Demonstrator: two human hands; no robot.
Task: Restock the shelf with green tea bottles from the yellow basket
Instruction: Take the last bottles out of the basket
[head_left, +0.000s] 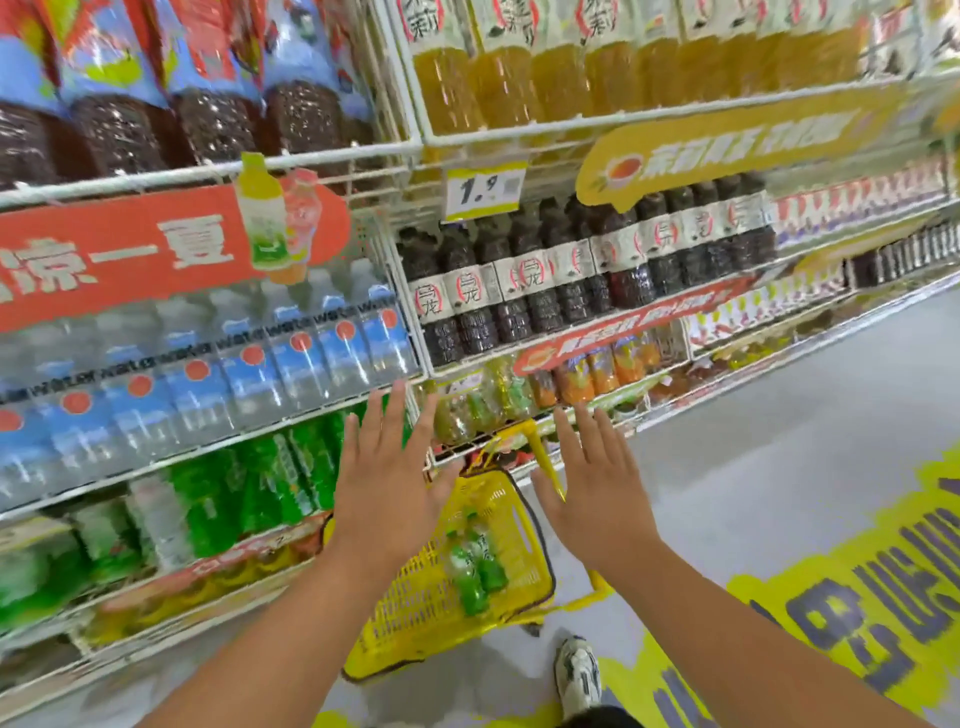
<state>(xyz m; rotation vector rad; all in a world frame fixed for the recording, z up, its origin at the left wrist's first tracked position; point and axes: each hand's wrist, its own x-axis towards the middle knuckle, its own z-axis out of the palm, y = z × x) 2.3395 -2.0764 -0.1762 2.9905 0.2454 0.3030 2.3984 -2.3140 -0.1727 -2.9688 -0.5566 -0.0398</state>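
Both hands — left (387, 478), right (597, 493) — grip released, above the yellow basket (415, 613).

We see a bright, even, overhead-lit scene with almost no shadows. Motion blur smears the shelf (208, 457) labels, worst toward the left and top edges. Wide-angle distortion bends the shelf rails; the floor (753, 467) shows soft glare.

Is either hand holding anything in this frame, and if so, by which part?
Nothing is held. The left hand and right hand are both open with fingers spread, above the yellow basket.
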